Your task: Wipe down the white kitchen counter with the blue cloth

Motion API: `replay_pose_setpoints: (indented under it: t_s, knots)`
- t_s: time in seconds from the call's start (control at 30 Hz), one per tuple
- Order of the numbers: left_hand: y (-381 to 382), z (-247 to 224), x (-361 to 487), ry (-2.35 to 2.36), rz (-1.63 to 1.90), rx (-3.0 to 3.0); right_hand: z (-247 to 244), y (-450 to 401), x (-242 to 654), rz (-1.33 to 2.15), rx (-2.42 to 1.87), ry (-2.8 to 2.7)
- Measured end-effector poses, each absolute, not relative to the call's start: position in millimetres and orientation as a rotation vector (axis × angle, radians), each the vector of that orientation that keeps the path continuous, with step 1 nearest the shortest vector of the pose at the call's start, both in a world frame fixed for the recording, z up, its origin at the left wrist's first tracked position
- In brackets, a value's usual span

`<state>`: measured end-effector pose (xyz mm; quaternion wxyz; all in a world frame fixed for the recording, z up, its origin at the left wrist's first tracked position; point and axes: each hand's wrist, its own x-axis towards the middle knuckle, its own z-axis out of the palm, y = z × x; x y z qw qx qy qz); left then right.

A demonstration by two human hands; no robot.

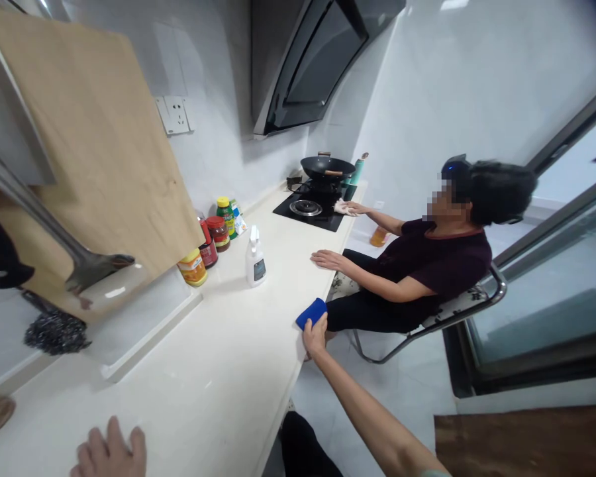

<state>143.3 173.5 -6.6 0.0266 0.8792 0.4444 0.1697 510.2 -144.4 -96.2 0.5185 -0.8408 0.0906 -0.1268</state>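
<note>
My right hand (314, 334) grips a blue sponge (311, 312) at the front edge of the white countertop (218, 371). My left hand (110, 452) lies flat on the countertop at the near left, fingers spread, holding nothing. A white spray bottle (255, 259) stands on the counter beyond the sponge.
Another person sits on a chair (464, 305) by the counter, one hand (328, 260) on the top, the other wiping with a cloth (345, 208) near the black stove (314, 207) and wok (326, 165). Jars (213, 240) line the wall. A wooden board (99, 159) and steel scrubber (55, 331) hang at left.
</note>
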Motion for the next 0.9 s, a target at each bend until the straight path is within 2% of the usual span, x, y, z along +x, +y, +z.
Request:
replay_pose_setpoints:
  t_s: [0.17, 0.43, 0.67, 0.9]
  knots:
    - [170, -1, 143, 1.328, 0.595, 2.720, -100, -125, 435, -0.335, -2.019, 0.128]
    - [163, 4, 143, 1.383, 0.482, 2.681, -116, -110, 355, -0.267, -2.011, 0.081]
    - [160, 1, 142, 1.436, 0.478, 2.640, -118, -115, 347, -0.180, -1.987, 0.148]
    - [137, -6, 132, 1.443, 0.497, 2.579, -95, -145, 404, -0.187, -2.114, -0.009]
